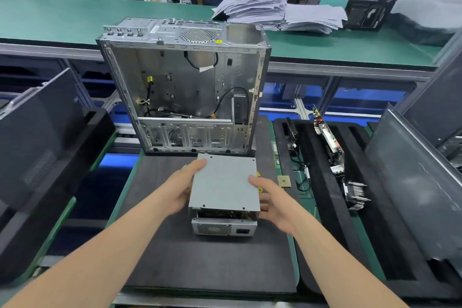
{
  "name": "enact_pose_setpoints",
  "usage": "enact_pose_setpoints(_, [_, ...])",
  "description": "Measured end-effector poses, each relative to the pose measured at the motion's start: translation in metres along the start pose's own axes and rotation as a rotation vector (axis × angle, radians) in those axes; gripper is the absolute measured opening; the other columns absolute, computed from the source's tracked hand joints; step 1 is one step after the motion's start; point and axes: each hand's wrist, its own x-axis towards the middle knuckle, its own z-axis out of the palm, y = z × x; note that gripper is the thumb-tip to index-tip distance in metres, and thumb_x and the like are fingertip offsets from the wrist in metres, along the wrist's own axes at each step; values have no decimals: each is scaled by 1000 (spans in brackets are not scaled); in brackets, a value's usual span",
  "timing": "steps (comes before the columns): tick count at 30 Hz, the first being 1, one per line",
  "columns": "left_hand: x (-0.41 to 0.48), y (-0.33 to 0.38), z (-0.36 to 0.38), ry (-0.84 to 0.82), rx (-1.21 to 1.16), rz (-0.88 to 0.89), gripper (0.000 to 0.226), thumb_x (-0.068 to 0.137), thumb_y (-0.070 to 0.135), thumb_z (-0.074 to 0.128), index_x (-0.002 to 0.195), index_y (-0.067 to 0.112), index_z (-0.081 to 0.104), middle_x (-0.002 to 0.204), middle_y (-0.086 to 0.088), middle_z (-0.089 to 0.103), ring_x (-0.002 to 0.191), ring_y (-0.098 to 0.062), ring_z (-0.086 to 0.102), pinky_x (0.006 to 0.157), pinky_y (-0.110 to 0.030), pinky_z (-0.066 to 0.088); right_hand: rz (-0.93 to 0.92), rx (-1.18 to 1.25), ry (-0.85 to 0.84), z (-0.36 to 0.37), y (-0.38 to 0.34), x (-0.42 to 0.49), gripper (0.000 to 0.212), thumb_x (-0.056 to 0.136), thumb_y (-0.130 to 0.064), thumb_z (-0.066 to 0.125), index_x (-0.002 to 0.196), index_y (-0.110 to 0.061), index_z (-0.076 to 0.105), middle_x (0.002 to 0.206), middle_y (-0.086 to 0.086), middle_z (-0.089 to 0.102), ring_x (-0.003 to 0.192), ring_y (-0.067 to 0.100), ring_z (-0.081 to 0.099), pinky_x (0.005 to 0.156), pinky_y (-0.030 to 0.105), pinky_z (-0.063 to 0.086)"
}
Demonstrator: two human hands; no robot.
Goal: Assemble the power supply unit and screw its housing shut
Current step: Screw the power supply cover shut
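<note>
Observed at the station:

- **Left hand:** The person's left hand (186, 184) lies flat against the left side of the plain grey sheet-metal cover (225, 182) of the power supply unit. The fingers are straight and the forefinger reaches the far corner. The thumb is hidden.
- **Right hand:** The right hand (271, 204) grips the cover's right side, with the thumb on the top face and the fingers curled down the wall.
- **Power supply:** The cover sits over the grey metal power supply base (223, 229). A gap at the near edge shows components inside. The base's near face carries a round fan grille and a black socket.
- **Location:** The unit rests near the middle of a black work mat (200, 265), just in front of an open silver steel computer case (185, 87).
- **Case contents:** Loose black cables, a yellow clip, a white label and a perforated cage along the near end.
- **Right of the mat:** A slotted black foam tray (322, 207) holds a circuit card (327, 142) standing on edge, a finned metal heat sink (356, 194) and a black cable bundle (300, 170).
- **Between mat and tray:** A small gold square chip (284, 181) lies on the green edge.
- **Flanks:** One black side panel (37, 137) leans at the left and a second dark panel (412, 195) leans at the right.
- **Far side:** The green bench (75, 17) bears stacked grey papers (275, 10) and a black carton (367, 14).
</note>
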Motion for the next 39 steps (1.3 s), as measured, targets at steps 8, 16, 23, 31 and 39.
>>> enact_pose_setpoints(8, [6,-27,-3,130,50,-44,64,93,54,69,130,1,66,112,-12,71,97,-30,60,101,-41,48,1,-77,26,-2,13,-1,78,67,-61,86,131,-24,60,103,10,80,81,22,75,71,34,60])
enact_pose_setpoints(16, [2,-31,9,214,129,-12,54,98,57,61,121,9,68,107,-5,80,104,-28,75,104,-52,54,33,-144,137,8,16,2,57,78,-58,78,125,-27,72,113,1,79,107,27,74,91,36,61])
enact_pose_setpoints(23, [-6,-31,20,225,207,-28,66,99,68,47,130,11,62,124,-8,72,114,-29,70,105,-51,53,35,-276,157,4,8,5,51,85,-54,77,129,-29,68,116,-4,77,111,26,71,106,47,53])
enact_pose_setpoints(31, [-10,-31,24,254,235,-30,65,101,66,44,129,10,61,125,-9,71,114,-30,70,104,-51,53,39,-269,57,1,5,0,39,92,-49,74,125,-28,70,109,-4,80,101,20,78,98,42,59])
enact_pose_setpoints(39, [-15,-13,31,277,84,-112,64,101,66,43,147,20,46,139,-1,62,124,-28,63,109,-51,49,61,-244,173,14,-21,-3,34,86,-39,79,114,-20,76,105,3,81,106,30,75,106,50,54])
